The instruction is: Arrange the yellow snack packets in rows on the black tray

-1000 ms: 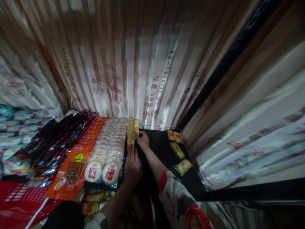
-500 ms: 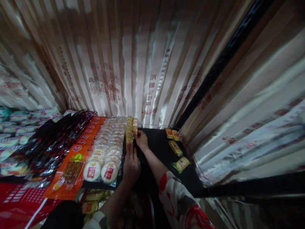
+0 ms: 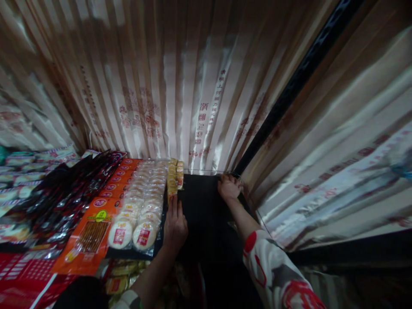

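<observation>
A short double row of small yellow-wrapped snack packets (image 3: 172, 178) stands at the back of the black shelf (image 3: 202, 206). My left hand (image 3: 176, 227) lies at the row's near end, its fingers stretched out and touching the front packet. At the far right corner, my right hand (image 3: 229, 188) is curled over small yellow packets, which it mostly hides. Beside the row on the left are clear-wrapped round white cakes (image 3: 144, 235) in two overlapping lines.
Orange snack bags (image 3: 93, 229) and dark glossy packets (image 3: 64, 195) fill the shelf's left side. A pleated printed curtain (image 3: 180, 86) hangs behind, and a black post (image 3: 283, 98) slants up at the right. More yellow packets (image 3: 117, 284) lie below the shelf's front edge.
My right hand has left the yellow row and moved right to the packets in the far corner. My left hand stays at the row's near end.
</observation>
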A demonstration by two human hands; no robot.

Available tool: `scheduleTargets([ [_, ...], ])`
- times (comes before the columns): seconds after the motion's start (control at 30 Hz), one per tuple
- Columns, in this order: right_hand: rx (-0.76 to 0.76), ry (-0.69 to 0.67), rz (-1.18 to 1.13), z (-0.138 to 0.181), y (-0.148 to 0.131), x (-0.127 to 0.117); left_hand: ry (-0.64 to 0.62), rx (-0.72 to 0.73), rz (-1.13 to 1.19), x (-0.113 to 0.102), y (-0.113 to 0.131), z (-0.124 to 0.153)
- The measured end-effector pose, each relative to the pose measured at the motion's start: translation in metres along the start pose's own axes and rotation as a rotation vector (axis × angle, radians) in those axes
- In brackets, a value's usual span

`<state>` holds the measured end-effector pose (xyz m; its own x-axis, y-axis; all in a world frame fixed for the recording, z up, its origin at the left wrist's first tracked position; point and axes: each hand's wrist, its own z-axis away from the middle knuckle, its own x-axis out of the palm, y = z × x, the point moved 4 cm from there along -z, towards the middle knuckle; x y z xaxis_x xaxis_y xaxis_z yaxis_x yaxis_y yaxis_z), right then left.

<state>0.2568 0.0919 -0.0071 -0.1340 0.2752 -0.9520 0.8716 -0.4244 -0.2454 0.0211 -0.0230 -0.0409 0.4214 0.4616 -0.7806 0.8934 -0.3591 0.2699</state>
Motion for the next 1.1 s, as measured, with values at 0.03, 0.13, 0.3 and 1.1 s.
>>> scheduleTargets([
  [0.03,0.006,-0.019,0.022,-0.001,0.003,0.001,-0.003,-0.003,-0.001,0.000,0.000,0.000],
  [0.13,-0.054,-0.042,0.052,0.002,0.000,0.003,-0.011,0.001,0.002,0.000,0.000,0.000],
  [0.3,-0.178,-0.113,0.026,0.015,-0.026,0.008,0.003,0.002,0.029,-0.001,0.000,0.001],
  [1.1,-0.355,-0.002,-0.519,0.093,-0.119,0.015,0.071,-0.021,0.038,0.005,-0.004,0.003],
])
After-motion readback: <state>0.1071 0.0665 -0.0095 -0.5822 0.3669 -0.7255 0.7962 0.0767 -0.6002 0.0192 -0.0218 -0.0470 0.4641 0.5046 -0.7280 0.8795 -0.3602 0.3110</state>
